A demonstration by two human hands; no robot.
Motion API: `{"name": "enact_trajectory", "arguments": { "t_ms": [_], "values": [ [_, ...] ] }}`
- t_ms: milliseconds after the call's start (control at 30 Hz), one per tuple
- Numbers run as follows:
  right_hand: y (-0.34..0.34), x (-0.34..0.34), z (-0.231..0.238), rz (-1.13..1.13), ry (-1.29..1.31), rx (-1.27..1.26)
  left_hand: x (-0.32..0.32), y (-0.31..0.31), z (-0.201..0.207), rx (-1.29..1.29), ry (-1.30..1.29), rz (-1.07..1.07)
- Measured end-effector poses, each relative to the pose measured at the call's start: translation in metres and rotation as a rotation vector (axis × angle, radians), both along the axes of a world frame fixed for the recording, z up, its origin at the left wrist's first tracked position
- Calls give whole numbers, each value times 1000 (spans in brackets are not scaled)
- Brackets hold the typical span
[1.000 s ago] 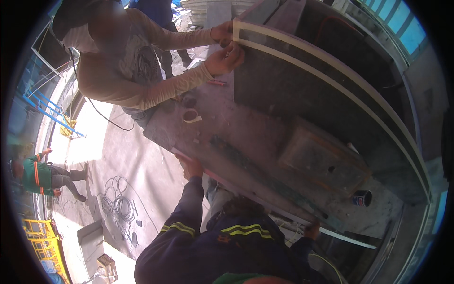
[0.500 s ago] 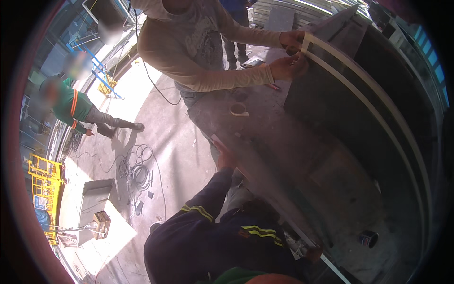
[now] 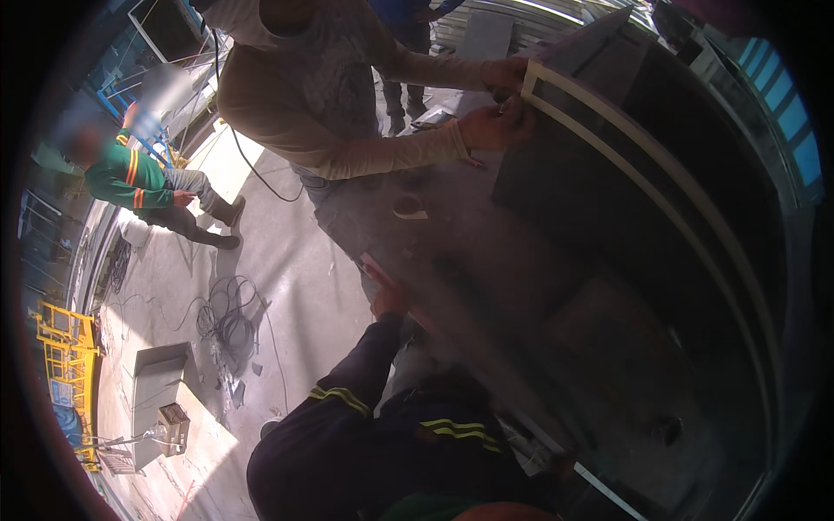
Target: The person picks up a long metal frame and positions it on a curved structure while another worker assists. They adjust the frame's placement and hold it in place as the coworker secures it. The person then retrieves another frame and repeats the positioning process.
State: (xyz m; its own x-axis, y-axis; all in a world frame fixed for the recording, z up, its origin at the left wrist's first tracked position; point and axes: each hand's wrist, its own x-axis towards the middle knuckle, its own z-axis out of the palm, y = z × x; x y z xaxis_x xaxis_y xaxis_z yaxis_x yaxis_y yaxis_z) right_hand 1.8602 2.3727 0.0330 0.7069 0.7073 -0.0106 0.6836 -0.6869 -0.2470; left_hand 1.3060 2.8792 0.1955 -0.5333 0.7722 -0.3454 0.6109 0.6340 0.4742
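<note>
My left hand [image 3: 390,296] is at the near left edge of the dark work table [image 3: 469,260], its fingers curled over the pale edge strip. My right hand [image 3: 560,471], deep in shadow, rests by the near edge, close to a white strip [image 3: 608,495]; its fingers are hard to make out. Across the table, a co-worker in a light long-sleeved shirt [image 3: 347,95] has both hands at the corner of a large dark curved panel [image 3: 599,191]. Two pale tape bands [image 3: 643,165] run along that panel.
A tape roll [image 3: 408,207] and a dark can [image 3: 667,430] are on the table. Coiled cable [image 3: 228,313], a grey box-like piece [image 3: 161,373] and a yellow frame [image 3: 71,365] are on the left. A person in green [image 3: 139,178] walks there; another in blue stands behind.
The whole view has shifted, so the table, panel and my hands appear further left. The person in green has changed stance and raised an arm. My hands keep their places on the table.
</note>
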Motion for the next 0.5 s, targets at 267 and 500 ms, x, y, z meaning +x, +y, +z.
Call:
{"name": "enact_trajectory", "arguments": {
  "t_ms": [267,500],
  "values": [
    [12,-4,-6,-272,370,128,7,9,13,-16,-47,39],
    [29,-36,24,-11,1,200,3,16,13,-70,-58,-16]
  ]
}}
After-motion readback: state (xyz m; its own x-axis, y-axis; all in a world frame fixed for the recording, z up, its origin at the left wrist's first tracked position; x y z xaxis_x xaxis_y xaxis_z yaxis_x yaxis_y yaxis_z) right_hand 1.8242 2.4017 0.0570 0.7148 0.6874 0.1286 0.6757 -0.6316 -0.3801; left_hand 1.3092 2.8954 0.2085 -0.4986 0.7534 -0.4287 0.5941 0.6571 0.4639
